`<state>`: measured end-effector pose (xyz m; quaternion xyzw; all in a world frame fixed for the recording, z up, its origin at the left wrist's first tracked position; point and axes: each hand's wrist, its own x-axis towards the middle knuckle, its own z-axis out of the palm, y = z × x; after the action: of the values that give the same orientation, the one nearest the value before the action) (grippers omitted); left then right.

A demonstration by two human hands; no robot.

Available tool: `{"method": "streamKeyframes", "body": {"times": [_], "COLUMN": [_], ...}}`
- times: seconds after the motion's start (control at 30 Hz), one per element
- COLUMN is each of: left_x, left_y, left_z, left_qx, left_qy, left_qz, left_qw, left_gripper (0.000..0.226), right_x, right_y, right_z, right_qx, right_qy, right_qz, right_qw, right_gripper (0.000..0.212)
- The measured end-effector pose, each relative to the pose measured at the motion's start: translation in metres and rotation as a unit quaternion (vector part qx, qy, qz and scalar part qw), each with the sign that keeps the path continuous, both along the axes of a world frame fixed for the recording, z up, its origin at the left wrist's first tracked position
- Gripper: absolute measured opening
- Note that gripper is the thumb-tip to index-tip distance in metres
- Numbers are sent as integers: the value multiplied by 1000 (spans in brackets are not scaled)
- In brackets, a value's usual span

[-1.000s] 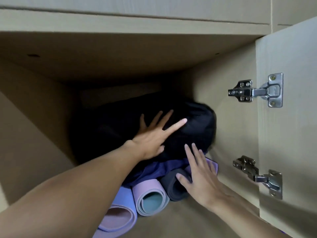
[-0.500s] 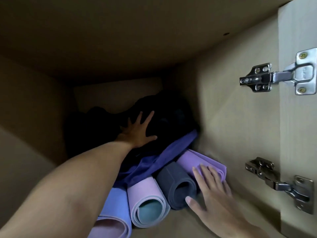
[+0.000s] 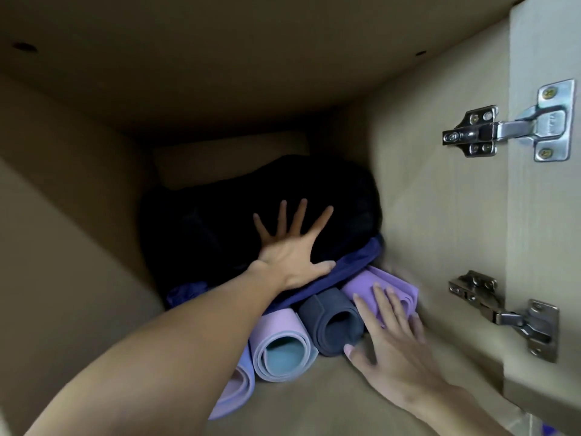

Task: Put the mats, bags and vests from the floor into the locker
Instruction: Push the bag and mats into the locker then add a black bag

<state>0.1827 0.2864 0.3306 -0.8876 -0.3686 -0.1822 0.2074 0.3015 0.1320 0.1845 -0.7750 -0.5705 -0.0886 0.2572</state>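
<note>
1. The left hand (image 3: 292,256) reaches deep into the locker (image 3: 424,215) and presses flat on the black bag (image 3: 220,221). Its grip is slack, with the fingers spread straight and clasping nothing.
2. The black bag fills the back of the locker, lying on top of the rolled mats and close against the right wall.
3. A dark blue cloth (image 3: 355,265) lies squeezed between the bag and the mats, with the left thumb resting on it. Whether it is a vest cannot be told.
4. Four rolled mats lie side by side on the locker floor, ends toward the opening. From left to right they are the lilac mat (image 3: 232,385), partly hidden by the left forearm, the pink mat (image 3: 283,347) with a teal inner face, the dark grey mat (image 3: 333,322), and the purple mat (image 3: 386,281) next to the right wall.
5. The right hand (image 3: 393,350) rests its straight fingers on the end of the purple mat, with the thumb beside the end of the dark grey mat. Its grip is likewise loose and holds nothing.
6. The locker door (image 3: 540,42) stands open on the right, carried by an upper hinge (image 3: 503,130) and a lower hinge (image 3: 503,313).
</note>
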Motion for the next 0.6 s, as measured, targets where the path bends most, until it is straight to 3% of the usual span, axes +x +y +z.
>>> {"method": "streamKeyframes", "body": {"times": [0.27,0.47,0.6], "left_x": [7,17,13], "left_y": [28,52,38], "left_z": [-4,3,4], "left_qx": [-38,-129,-120], "left_qy": [29,26,20], "left_qz": [24,91,92], "left_qw": [999,987,988], "left_gripper": [125,125,116], "right_x": [3,2,1], "right_y": [2,0,1], "right_z": [-6,-2,0], "right_qx": [-19,-40,-40], "right_qy": [-20,-20,-22], "right_qz": [0,0,-4], "right_qw": [1000,999,999], "right_gripper": [92,93,97]}}
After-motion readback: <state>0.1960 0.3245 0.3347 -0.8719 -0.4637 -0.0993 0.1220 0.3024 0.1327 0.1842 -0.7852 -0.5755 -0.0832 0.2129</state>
